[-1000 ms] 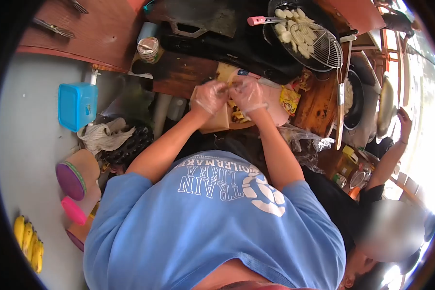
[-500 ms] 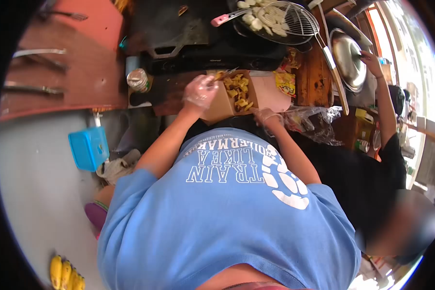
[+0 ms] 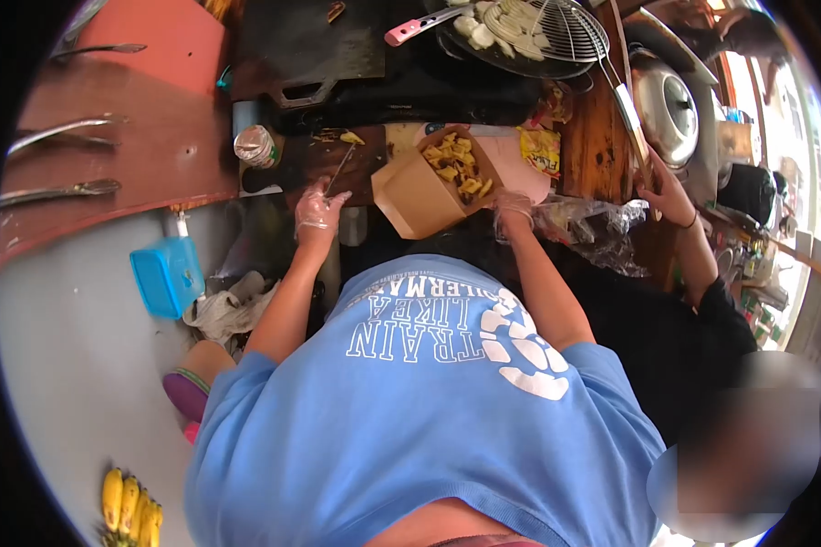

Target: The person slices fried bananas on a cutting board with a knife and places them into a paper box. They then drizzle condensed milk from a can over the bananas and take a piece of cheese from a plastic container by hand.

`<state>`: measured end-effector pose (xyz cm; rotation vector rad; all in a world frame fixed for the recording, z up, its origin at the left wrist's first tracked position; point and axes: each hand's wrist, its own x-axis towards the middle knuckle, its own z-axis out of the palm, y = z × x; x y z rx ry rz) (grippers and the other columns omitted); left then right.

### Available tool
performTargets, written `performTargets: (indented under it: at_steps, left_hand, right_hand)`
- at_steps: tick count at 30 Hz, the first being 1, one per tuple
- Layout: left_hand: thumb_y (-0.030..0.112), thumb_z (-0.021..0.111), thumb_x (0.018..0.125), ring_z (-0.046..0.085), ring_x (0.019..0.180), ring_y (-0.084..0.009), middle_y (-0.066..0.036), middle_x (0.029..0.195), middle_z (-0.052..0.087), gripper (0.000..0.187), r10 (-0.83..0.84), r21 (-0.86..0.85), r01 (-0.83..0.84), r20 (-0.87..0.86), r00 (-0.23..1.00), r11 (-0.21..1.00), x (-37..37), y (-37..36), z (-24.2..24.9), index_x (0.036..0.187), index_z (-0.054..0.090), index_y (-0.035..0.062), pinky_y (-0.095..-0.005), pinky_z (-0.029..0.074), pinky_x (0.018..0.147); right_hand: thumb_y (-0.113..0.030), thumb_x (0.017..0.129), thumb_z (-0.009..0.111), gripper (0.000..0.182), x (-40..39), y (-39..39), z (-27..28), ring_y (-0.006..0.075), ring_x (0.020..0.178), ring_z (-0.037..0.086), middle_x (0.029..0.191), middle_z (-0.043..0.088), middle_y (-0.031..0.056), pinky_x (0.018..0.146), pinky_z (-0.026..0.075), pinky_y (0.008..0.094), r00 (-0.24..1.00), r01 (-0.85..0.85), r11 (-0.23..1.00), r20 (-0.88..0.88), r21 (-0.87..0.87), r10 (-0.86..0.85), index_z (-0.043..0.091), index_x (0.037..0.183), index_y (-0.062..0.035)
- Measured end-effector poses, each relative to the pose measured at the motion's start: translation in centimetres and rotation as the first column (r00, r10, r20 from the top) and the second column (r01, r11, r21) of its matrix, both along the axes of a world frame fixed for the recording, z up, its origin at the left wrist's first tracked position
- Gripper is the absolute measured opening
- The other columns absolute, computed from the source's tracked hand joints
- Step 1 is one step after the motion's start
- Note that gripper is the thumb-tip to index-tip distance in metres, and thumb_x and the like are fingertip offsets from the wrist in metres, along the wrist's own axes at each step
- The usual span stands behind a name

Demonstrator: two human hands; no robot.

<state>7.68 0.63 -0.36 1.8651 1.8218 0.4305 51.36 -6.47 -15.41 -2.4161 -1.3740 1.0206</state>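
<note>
My left hand, in a clear plastic glove, is closed around a slim metal utensil whose kind I cannot tell. Its far end reaches a small yellow-brown food piece on the dark cutting board. To the right, my gloved right hand grips the near right corner of a brown cardboard food box. The box stands open and tilted, its lid flap towards me. Browned, chopped food pieces fill it.
A black griddle lies beyond the board. Sliced white food and a wire strainer rest over a pan at the back. A jar stands left of the board. On the right, a co-worker's hand is beside a wooden edge, near a metal lid.
My left hand has moved left from the box to the board with the utensil. The box has turned and tilted in my right hand. The co-worker's hand has left the metal lid.
</note>
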Motion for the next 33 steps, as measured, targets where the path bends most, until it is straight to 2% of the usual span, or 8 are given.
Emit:
performTargets:
  at_steps: [6, 8, 12, 14, 16, 21, 24, 33]
  left_hand:
    - [0.033, 0.063, 0.096, 0.066, 0.101, -0.0432, -0.025, 0.106, 0.067, 0.037, 0.163, -0.036, -0.174, -0.2, 0.966, 0.984, -1.9, 0.8, 1.7, 0.116, 0.06, 0.0014, -0.0501, 0.053, 0.089]
    - [0.03, 0.06, 0.099, 0.066, 0.101, -0.0435, -0.025, 0.105, 0.067, 0.031, 0.197, -0.125, -0.232, -0.242, 0.95, 0.965, -2.3, 1.6, 2.3, 0.11, 0.06, 0.0013, -0.0507, 0.053, 0.087]
    - [0.016, 0.052, 0.1, 0.067, 0.098, -0.0434, -0.023, 0.104, 0.066, 0.014, 0.157, -0.109, -0.213, -0.381, 0.911, 0.971, -4.2, 3.0, 2.1, 0.1, 0.058, 0.0032, -0.0506, 0.057, 0.082]
    - [0.012, 0.052, 0.097, 0.068, 0.097, -0.0421, -0.022, 0.104, 0.066, 0.011, 0.13, -0.04, -0.163, -0.433, 0.892, 0.986, -5.2, 3.7, 0.6, 0.101, 0.058, 0.0037, -0.0495, 0.057, 0.081]
    - [0.01, 0.051, 0.096, 0.068, 0.098, -0.0424, -0.022, 0.103, 0.067, 0.011, 0.076, -0.042, -0.104, -0.428, 0.901, 0.994, -5.0, 3.7, 1.4, 0.101, 0.058, 0.003, -0.0504, 0.057, 0.082]
    - [0.012, 0.05, 0.097, 0.068, 0.097, -0.0437, -0.023, 0.103, 0.068, 0.013, 0.05, -0.172, -0.133, -0.415, 0.908, 0.976, -4.8, 2.9, 3.1, 0.101, 0.059, 0.0032, -0.0528, 0.056, 0.081]
    - [0.013, 0.051, 0.098, 0.068, 0.096, -0.0437, -0.023, 0.103, 0.068, 0.013, 0.122, -0.07, -0.156, -0.357, 0.926, 0.985, -5.2, 4.1, 1.8, 0.101, 0.059, 0.003, -0.0526, 0.055, 0.079]
    - [0.018, 0.055, 0.097, 0.067, 0.098, -0.0451, -0.021, 0.106, 0.069, 0.014, 0.064, -0.181, -0.123, -0.301, 0.951, 0.976, -5.4, 3.0, 1.8, 0.101, 0.061, 0.0054, -0.0549, 0.053, 0.083]
  right_hand:
    - [-0.025, 0.087, 0.061, 0.028, 0.6, 3.1, 8.0, 0.0292, 0.073, 0.07, 0.082, 0.072, 0.0171, 0.068, 0.053, 0.0454, 0.982, 0.173, 0.969, 0.112, -0.174, -0.155, 0.072, 0.091, 0.0013]
    - [-0.021, 0.087, 0.06, 0.026, 0.5, 3.5, 9.6, 0.0303, 0.082, 0.073, 0.089, 0.074, 0.019, 0.073, 0.056, 0.0468, 0.84, -0.338, 0.921, 0.379, -0.193, 0.388, 0.073, 0.094, 0.0012]
    - [-0.018, 0.087, 0.061, 0.023, -0.1, 1.8, 5.9, 0.031, 0.086, 0.074, 0.095, 0.074, 0.0206, 0.073, 0.058, 0.045, 0.765, -0.447, 0.838, 0.352, -0.313, 0.54, 0.074, 0.096, -0.0004]
    - [-0.019, 0.091, 0.058, 0.026, -1.7, 1.4, 4.9, 0.0358, 0.09, 0.074, 0.1, 0.073, 0.0236, 0.077, 0.059, 0.0462, 0.938, -0.34, 0.831, -0.099, -0.44, 0.331, 0.075, 0.099, -0.0016]
    - [-0.02, 0.09, 0.059, 0.026, -1.5, 1.2, 6.5, 0.0371, 0.091, 0.073, 0.098, 0.073, 0.0227, 0.078, 0.059, 0.0449, 0.626, -0.646, 0.674, 0.256, -0.359, 0.737, 0.075, 0.095, -0.0007]
    - [-0.022, 0.09, 0.058, 0.026, 2.7, 1.2, 5.3, 0.0346, 0.09, 0.073, 0.093, 0.073, 0.0214, 0.075, 0.058, 0.0421, 0.823, -0.252, 0.956, 0.486, -0.153, 0.295, 0.075, 0.088, -0.0029]
    - [-0.023, 0.089, 0.06, 0.024, 3.1, 1.8, 7.4, 0.037, 0.087, 0.071, 0.091, 0.072, 0.0219, 0.078, 0.057, 0.0443, 0.78, -0.407, 0.905, 0.468, -0.125, 0.415, 0.075, 0.088, -0.0032]
    - [-0.023, 0.088, 0.064, 0.02, -5.4, 3.5, 19.5, 0.0358, 0.098, 0.068, 0.101, 0.071, 0.015, 0.086, 0.053, 0.0459, 0.93, -0.042, 0.96, 0.363, 0.279, -0.065, 0.07, 0.099, -0.0066]
